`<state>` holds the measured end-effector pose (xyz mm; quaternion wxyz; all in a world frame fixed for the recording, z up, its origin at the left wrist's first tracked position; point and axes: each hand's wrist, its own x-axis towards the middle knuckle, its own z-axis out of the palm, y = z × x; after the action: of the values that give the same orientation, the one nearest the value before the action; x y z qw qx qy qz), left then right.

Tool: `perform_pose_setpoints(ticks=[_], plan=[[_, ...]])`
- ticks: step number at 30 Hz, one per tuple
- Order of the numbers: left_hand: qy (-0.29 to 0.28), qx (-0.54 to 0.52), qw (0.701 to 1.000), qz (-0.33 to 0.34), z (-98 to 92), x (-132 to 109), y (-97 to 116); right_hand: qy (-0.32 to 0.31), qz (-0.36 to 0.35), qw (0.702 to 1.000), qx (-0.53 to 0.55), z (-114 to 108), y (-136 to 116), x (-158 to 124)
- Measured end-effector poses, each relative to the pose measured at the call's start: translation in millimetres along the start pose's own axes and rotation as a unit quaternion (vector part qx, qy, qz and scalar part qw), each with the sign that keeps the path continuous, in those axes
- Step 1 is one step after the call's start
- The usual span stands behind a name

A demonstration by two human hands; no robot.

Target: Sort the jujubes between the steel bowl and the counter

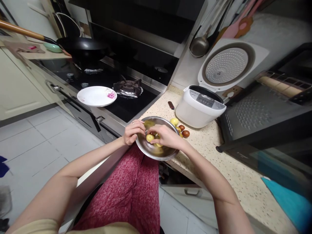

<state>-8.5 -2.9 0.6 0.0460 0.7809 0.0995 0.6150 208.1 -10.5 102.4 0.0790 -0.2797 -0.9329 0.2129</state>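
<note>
A steel bowl (158,158) sits at the counter's front edge, close against my lap. My left hand (133,131) grips its left rim with bent fingers. Inside the bowl, my right hand (163,136) reaches down with thumb and fingers curled about a small, round, yellow fruit or vegetable (150,138); its exact kind is unclear. More yellow pieces lie under that hand, partly hidden. Just right of the bowl on the counter are a pale yellow-green round one (174,122) and a few reddish-brown round ones (186,134).
A white rice cooker (200,112) stands behind with its lid up. A small dark-handled object (171,105) lies beside it. The white flowered plate (97,96) rests at the stove's front edge, and a wok (83,48) is on the far burner. At right is a dark oven (263,130).
</note>
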Motion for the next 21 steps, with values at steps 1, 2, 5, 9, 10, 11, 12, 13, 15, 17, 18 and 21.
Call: perform_pose_setpoints(ticks=[1, 2, 5, 9, 10, 11, 12, 13, 15, 17, 18, 21], plan=[[0.004, 0.0, 1.0, 0.003, 0.1, 0, 0, 0.002, -0.001, 1.0, 0.0, 1, 1, 0], [0.008, 0.0, 1.0, 0.005, 0.2, -1, -1, 0.004, -0.001, 1.0, -0.001, 1, 1, 0], [0.011, 0.007, 1.0, 0.006, 0.5, -2, -2, 0.007, -0.001, 1.0, -0.002, 2, 2, 0], [0.002, 0.015, 1.0, 0.007, -0.1, -2, -2, 0.015, -0.014, 1.0, 0.0, -6, 4, -5], [0.001, 0.014, 1.0, 0.009, -0.4, -2, -2, 0.025, -0.016, 1.0, 0.006, -10, 5, -8], [-0.001, 0.01, 1.0, 0.012, -0.7, -1, -2, 0.04, -0.015, 0.999, 0.013, -14, 7, -12], [-0.003, 0.007, 1.0, 0.014, -1.1, -1, -2, 0.06, -0.01, 0.998, 0.021, -19, 8, -18], [-0.006, 0.004, 1.0, 0.013, -1.4, -1, -2, 0.087, -0.001, 0.996, 0.029, -25, 10, -24], [-0.011, 0.009, 1.0, 0.009, -1.9, -1, -2, 0.153, 0.023, 0.987, 0.042, -35, 14, -38], [-0.011, 0.026, 1.0, 0.001, -2.2, -3, -2, 0.217, 0.065, 0.973, 0.055, -42, 21, -54], [-0.009, 0.037, 0.999, -0.005, -2.3, -4, -3, 0.242, 0.09, 0.964, 0.063, -44, 26, -63], [-0.006, 0.057, 0.998, -0.021, -2.8, -8, -4, 0.281, 0.151, 0.942, 0.1, -45, 41, -86]])
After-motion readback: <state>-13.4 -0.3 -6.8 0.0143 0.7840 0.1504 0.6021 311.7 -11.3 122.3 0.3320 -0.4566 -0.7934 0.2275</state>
